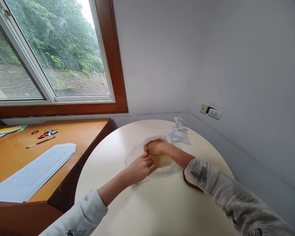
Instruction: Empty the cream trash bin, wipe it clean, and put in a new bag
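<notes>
On the round table sits a brownish, bag-like item (162, 161) surrounded by thin translucent plastic (132, 154); blur hides its exact kind. My left hand (141, 167) is closed at its near left edge, fingers curled in a pinch on the rim. Reaching in from the right, my right hand (155, 147) is partly inside the brown opening. Its fingers are hidden, so what they touch does not show. Just behind stands a knotted white plastic bag (179, 132). Under my right forearm, a dark brown curved edge (190, 185) of some object peeks out.
The round cream table (108, 196) stands close to the wall. To the left is a wooden desk (88, 131) with paper sheets (36, 173), a pen (40, 142), keys (48, 133) and coloured folders (6, 130). A wall socket (214, 113) is at the right.
</notes>
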Demonstrator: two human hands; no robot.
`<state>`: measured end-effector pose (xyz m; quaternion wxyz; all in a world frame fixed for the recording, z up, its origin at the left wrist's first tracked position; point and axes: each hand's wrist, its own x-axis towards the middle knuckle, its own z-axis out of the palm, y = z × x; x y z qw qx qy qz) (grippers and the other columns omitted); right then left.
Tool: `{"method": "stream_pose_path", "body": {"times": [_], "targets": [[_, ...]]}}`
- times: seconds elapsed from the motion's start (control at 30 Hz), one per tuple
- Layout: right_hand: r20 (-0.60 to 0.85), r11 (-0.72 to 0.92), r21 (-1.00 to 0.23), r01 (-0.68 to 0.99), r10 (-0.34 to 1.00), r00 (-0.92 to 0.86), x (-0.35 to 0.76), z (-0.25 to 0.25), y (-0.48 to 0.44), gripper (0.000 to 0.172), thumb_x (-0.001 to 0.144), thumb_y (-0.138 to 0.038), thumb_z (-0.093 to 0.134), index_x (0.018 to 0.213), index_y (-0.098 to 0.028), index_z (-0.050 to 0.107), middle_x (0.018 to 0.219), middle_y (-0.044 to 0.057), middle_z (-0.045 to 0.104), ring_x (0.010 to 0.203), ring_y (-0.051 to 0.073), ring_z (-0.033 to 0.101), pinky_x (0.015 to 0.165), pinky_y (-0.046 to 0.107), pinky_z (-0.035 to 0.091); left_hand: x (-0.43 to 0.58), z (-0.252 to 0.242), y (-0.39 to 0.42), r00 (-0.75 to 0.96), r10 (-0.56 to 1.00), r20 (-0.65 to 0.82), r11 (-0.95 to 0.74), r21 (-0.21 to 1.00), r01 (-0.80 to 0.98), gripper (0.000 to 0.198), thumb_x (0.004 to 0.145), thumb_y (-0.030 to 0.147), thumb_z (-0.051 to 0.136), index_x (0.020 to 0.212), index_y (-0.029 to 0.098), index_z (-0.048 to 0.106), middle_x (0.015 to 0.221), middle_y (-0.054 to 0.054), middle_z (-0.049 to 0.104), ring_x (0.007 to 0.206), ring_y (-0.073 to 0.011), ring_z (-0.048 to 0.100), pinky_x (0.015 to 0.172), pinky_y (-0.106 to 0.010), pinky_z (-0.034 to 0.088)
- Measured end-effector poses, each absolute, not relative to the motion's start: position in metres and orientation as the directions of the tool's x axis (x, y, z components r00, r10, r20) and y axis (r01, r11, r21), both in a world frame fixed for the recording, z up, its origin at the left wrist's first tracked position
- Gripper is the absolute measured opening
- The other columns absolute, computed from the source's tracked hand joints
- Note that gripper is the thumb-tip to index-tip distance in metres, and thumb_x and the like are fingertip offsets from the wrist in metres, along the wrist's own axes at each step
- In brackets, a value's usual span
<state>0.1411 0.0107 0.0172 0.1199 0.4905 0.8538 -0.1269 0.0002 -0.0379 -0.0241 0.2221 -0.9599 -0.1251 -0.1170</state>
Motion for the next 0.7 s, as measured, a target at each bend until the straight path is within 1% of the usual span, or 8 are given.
{"method": "stream_pose_path", "body": {"times": [0.13, 0.23, 0.33, 0.4, 0.47, 0.53, 0.6, 0.7], "targets": [[-0.268, 0.516, -0.212, 0.83, 0.786, -0.557, 0.153, 0.043, 0.002, 0.025, 0.086, -0.024, 0.045, 0.104, -0.017, 0.061, 0.102, 0.006, 0.064, 0.089, 0.019, 0.059, 0.074, 0.031, 0.047, -0.007, -0.012, -0.034, 0.917, 0.298, 0.265, -0.898, -0.247, 0.363, 0.015, 0.081, 0.012, 0.047, 0.068, 0.017, 0.05, 0.064, -0.001, 0.056, 0.066, -0.0155, 0.049, 0.07, -0.031, 0.038], [-0.043, 0.547, -0.478, 0.687, 0.767, -0.64, 0.171, 0.056, 0.002, 0.028, 0.082, -0.02, 0.044, 0.1, -0.024, 0.065, 0.098, 0.001, 0.067, 0.089, 0.016, 0.06, 0.074, 0.025, 0.045, -0.014, 0.002, -0.032, 0.877, 0.403, 0.261, -0.901, -0.056, 0.431, 0.019, 0.084, 0.027, 0.05, 0.068, 0.018, 0.052, 0.067, -0.001, 0.057, 0.071, -0.0161, 0.052, 0.079, -0.033, 0.04], [0.285, 0.484, -0.783, 0.39, 0.837, -0.466, 0.192, 0.056, 0.012, 0.024, 0.08, -0.023, 0.046, 0.093, -0.021, 0.067, 0.091, 0.003, 0.068, 0.088, 0.015, 0.061, 0.081, 0.029, 0.044, -0.02, 0.014, -0.033, 0.836, 0.477, 0.272, -0.878, 0.104, 0.467, 0.022, 0.083, 0.038, 0.052, 0.075, 0.018, 0.058, 0.079, -0.003, 0.059, 0.083, -0.0176, 0.055, 0.097, -0.04, 0.033], [0.353, 0.42, -0.884, 0.204, 0.887, -0.298, 0.202, 0.048, 0.02, 0.024, 0.081, -0.03, 0.049, 0.093, -0.02, 0.066, 0.097, 0.005, 0.067, 0.094, 0.016, 0.06, 0.088, 0.033, 0.041, -0.026, 0.016, -0.034, 0.793, 0.514, 0.325, -0.858, 0.202, 0.473, 0.036, 0.073, 0.049, 0.062, 0.096, 0.021, 0.06, 0.112, -0.008, 0.054, 0.109, -0.0248, 0.048, 0.107, -0.048, 0.016], [0.349, 0.368, -0.929, 0.051, 0.912, -0.215, 0.207, 0.034, 0.026, 0.029, 0.081, -0.039, 0.05, 0.099, -0.022, 0.064, 0.112, 0.006, 0.062, 0.107, 0.017, 0.054, 0.095, 0.036, 0.036, -0.031, 0.012, -0.034, 0.694, 0.59, 0.413, -0.806, 0.348, 0.479, 0.078, 0.057, 0.059, 0.069, 0.124, 0.026, 0.045, 0.14, -0.011, 0.028, 0.129, -0.0339, 0.023, 0.108, -0.055, 0.004], [0.307, 0.3, -0.952, -0.066, 0.925, -0.224, 0.206, 0.018, 0.03, 0.036, 0.083, -0.048, 0.046, 0.107, -0.025, 0.061, 0.124, 0.005, 0.055, 0.118, 0.017, 0.046, 0.1, 0.038, 0.029, -0.035, 0.003, -0.032, 0.534, 0.693, 0.484, -0.715, 0.558, 0.421, 0.108, 0.051, 0.066, 0.067, 0.139, 0.029, 0.018, 0.147, -0.011, 0.007, 0.134, -0.0362, 0.004, 0.107, -0.056, 0.005], [0.243, 0.202, -0.964, -0.17, 0.931, -0.273, 0.201, 0.002, 0.034, 0.044, 0.084, -0.055, 0.039, 0.116, -0.029, 0.055, 0.132, 0.004, 0.048, 0.124, 0.016, 0.039, 0.104, 0.038, 0.024, -0.036, -0.01, -0.028, 0.398, 0.776, 0.489, -0.608, 0.748, 0.267, 0.115, 0.054, 0.071, 0.061, 0.141, 0.03, -0.001, 0.149, -0.01, 0.001, 0.136, -0.0334, -0.001, 0.108, -0.053, 0.009], [0.128, 0.04, -0.963, -0.266, 0.938, -0.323, 0.188, -0.016, 0.039, 0.058, 0.084, -0.063, 0.026, 0.126, -0.029, 0.045, 0.134, 0.004, 0.046, 0.125, 0.018, 0.038, 0.104, 0.038, 0.026, -0.03, -0.03, -0.022, 0.336, 0.845, 0.415, -0.453, 0.891, 0.038, 0.119, 0.055, 0.072, 0.059, 0.139, 0.03, -0.014, 0.148, -0.012, 0.003, 0.136, -0.0316, 0.006, 0.108, -0.049, 0.016]]}}
